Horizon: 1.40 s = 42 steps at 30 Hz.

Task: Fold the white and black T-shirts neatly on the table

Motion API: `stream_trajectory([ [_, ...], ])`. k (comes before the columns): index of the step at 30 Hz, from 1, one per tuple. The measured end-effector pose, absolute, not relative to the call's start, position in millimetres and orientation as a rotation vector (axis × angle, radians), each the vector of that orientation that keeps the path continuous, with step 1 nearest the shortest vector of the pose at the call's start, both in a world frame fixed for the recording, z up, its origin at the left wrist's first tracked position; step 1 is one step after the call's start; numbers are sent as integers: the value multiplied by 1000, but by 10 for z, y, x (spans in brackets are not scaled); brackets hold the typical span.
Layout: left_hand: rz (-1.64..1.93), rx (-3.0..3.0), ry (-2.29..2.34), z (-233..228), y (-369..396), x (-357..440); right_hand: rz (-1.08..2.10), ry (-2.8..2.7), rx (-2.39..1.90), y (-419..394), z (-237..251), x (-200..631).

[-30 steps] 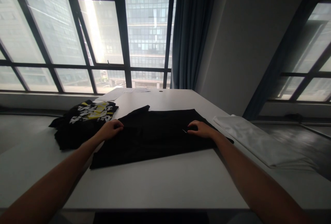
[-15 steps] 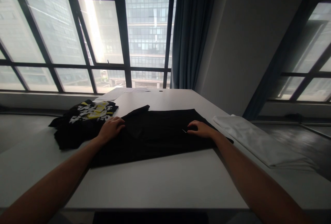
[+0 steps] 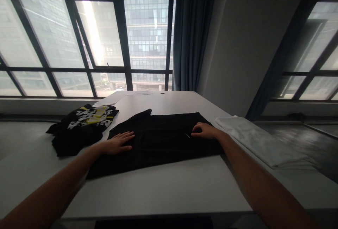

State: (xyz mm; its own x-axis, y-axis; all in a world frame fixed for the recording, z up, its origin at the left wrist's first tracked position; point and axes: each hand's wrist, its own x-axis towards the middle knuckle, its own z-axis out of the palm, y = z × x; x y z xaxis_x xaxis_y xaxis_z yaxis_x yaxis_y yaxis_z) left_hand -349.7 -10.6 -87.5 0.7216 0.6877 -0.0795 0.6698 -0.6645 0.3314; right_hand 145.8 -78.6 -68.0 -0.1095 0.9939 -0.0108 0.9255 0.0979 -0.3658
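Observation:
A black garment (image 3: 158,141) lies spread on the white table (image 3: 163,190) in front of me. My left hand (image 3: 117,143) rests flat on its left part, fingers stretched out and apart, pointing right. My right hand (image 3: 204,131) lies palm down on the garment's right part, fingers curled onto the cloth near a small pale tag. Whether it pinches the cloth I cannot tell. Both forearms reach in from the bottom corners.
A pile of black clothes with a yellow and white print (image 3: 81,125) sits at the left. A folded white cloth (image 3: 261,142) lies at the right table edge. Papers (image 3: 118,97) lie at the far side near the windows. A blue curtain (image 3: 192,31) hangs behind.
My left hand has slid nearer and to the right across the garment, and its fingers have gone from curled to flat. The right hand has stayed in place.

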Motion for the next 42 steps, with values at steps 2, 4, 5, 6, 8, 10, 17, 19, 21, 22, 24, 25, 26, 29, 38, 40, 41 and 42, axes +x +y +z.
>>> stream_trajectory([
  [2, 101, 2589, 1009, -789, -128, -3520, 471, -2131, -1912, -801, -643, 1467],
  [4, 157, 2612, 1061, -706, -85, -3476, 482, -2098, -1898, -803, -631, 1471],
  [5, 189, 2637, 1121, -670, -33, -3425, 447, -2076, -1897, -799, -636, 1471],
  [6, 218, 2670, 1189, -637, 40, -3356, 394, -2055, -1904, -791, -647, 1470],
  [8, 268, 2749, 1315, -588, 236, -3177, 291, -2033, -1923, -773, -679, 1464],
  [10, 324, 2790, 1420, -561, 471, -2975, 253, -2044, -1923, -760, -711, 1454],
  [17, 484, 2616, 1597, -598, 1217, -2474, 309, -2064, -1714, -837, -635, 1330],
  [19, 580, 2516, 1624, -600, 1383, -2444, 527, -2087, -1584, -894, -562, 1243],
  [21, 716, 2412, 1632, -578, 1519, -2455, 819, -2141, -1455, -955, -496, 1142],
  [22, 798, 2359, 1628, -556, 1572, -2469, 933, -2176, -1406, -980, -472, 1092],
  [24, 971, 2244, 1601, -494, 1640, -2499, 1022, -2246, -1362, -1014, -452, 1002],
  [25, 1056, 2184, 1574, -454, 1652, -2512, 1006, -2275, -1359, -1021, -457, 965],
  [26, 1134, 2126, 1539, -410, 1649, -2524, 970, -2296, -1364, -1022, -470, 933],
  [29, 1318, 1993, 1396, -263, 1539, -2578, 828, -2311, -1437, -999, -544, 872],
  [38, 992, 2257, 869, -302, 606, -3218, 510, -2295, -1528, -861, -744, 902],
  [40, 784, 2434, 917, -385, 418, -3318, 475, -2265, -1545, -835, -765, 933],
  [41, 694, 2498, 936, -411, 344, -3349, 461, -2246, -1560, -825, -773, 950],
  [42, 638, 2541, 947, -422, 284, -3369, 449, -2231, -1574, -817, -779, 967],
])
